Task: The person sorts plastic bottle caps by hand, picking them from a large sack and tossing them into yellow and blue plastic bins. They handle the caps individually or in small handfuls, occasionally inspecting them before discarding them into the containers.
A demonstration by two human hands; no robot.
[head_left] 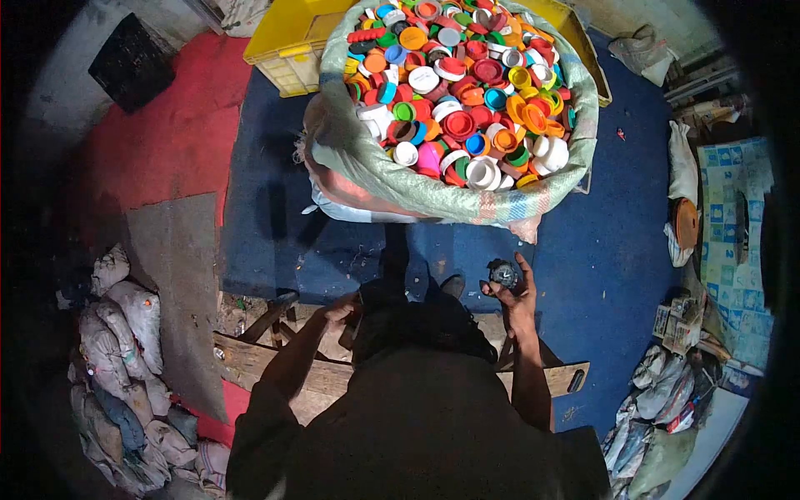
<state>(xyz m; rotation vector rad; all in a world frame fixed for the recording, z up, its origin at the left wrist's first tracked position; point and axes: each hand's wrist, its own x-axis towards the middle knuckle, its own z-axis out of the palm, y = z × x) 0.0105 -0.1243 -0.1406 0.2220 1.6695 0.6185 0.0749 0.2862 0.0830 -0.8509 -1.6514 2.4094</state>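
My right hand [518, 302] is raised in front of my right knee with its fingers curled round a dark wristwatch [502, 273], its round dial facing up. My left hand [340, 312] rests low by my left thigh, close to the wooden bench [325, 373]; its fingers are partly hidden, and whether they hold anything does not show. Ahead of both hands stands a large open woven sack [358, 158] with a rolled rim. It is heaped with plastic bottle caps [458, 125] in red, orange, white, blue, green and yellow.
Yellow crates [296, 50] stand behind and beside the sack. A blue mat [600, 242] covers the floor, with a red mat [167, 142] to its left. Filled sacks [125, 333] pile up at left. Several plastic bags [667, 400] and a patterned sheet [733, 225] lie along the right.
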